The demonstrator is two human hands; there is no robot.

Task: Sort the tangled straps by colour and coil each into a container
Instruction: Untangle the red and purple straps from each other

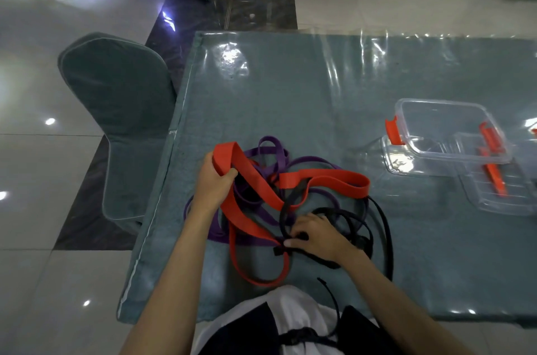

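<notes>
The tangle of straps lies on the near-left part of the teal table (319, 87), directly under both hands. The left hand (213, 180) grips a raised fold of the red strap (252, 180) at the tangle's left edge, fingers curled around the band. The right hand (316, 235) rests on the near-right side of the heap, thumb and fingers pinching the black strap (383, 226) where it crosses the red one. The purple strap (270, 148) runs beneath both, its loops showing at the far side and near the left wrist.

Three colours are visible: red, purple, black; how many separate straps each colour makes cannot be told through the knotting. Two clear containers sit well apart to the right: a larger clear container (441, 128) with orange latches, and a smaller clear container (499, 194) just in front of it, overlapping.

The tangle sits near the table's left edge and near edge; one black loop hangs over the near edge. Bare tabletop stretches between the straps and the containers and across the far half. A covered chair (122, 110) stands beside the left edge
</notes>
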